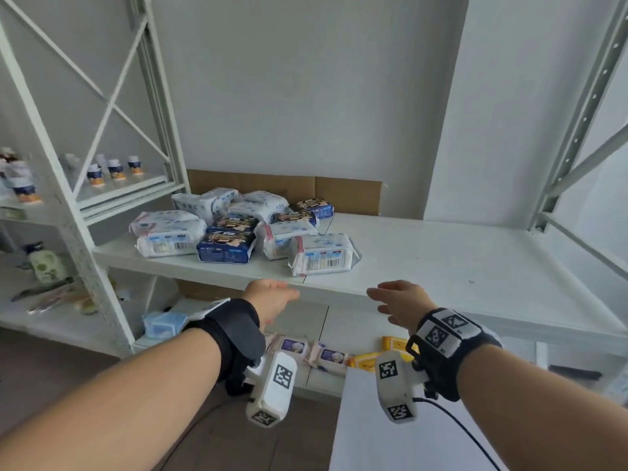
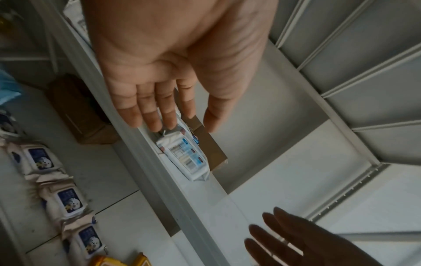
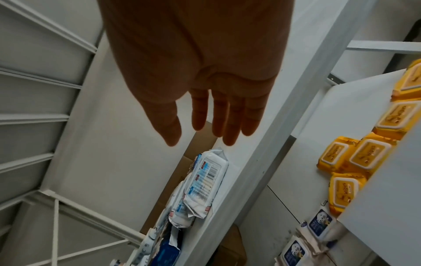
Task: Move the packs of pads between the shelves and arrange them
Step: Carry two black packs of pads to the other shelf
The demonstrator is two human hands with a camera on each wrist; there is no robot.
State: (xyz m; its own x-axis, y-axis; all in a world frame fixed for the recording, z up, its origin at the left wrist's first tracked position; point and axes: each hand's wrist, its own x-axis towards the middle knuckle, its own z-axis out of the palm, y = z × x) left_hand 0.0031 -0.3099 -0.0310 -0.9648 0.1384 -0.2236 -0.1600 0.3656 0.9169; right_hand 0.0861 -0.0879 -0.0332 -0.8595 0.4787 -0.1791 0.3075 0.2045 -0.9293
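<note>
Several packs of pads, white ones and dark blue ones (image 1: 227, 248), lie in a loose heap on the left half of the white middle shelf (image 1: 441, 256). The nearest white pack (image 1: 321, 254) (image 2: 185, 154) (image 3: 208, 172) lies at the shelf's front edge. My left hand (image 1: 272, 295) (image 2: 168, 100) hovers just below and in front of that pack, fingers straight, holding nothing. My right hand (image 1: 399, 300) (image 3: 205, 115) is level with the left one and to the right of it, at the shelf's front edge, fingers spread, holding nothing.
The lower shelf (image 1: 343, 321) holds white wipes packs (image 1: 294, 346) and yellow wipes packs (image 1: 394, 345) (image 3: 364, 154). Brown cardboard (image 1: 285, 186) leans against the back wall. The left rack carries small bottles (image 1: 115, 169). A metal upright (image 1: 577, 124) stands at the right. The middle shelf's right half is bare.
</note>
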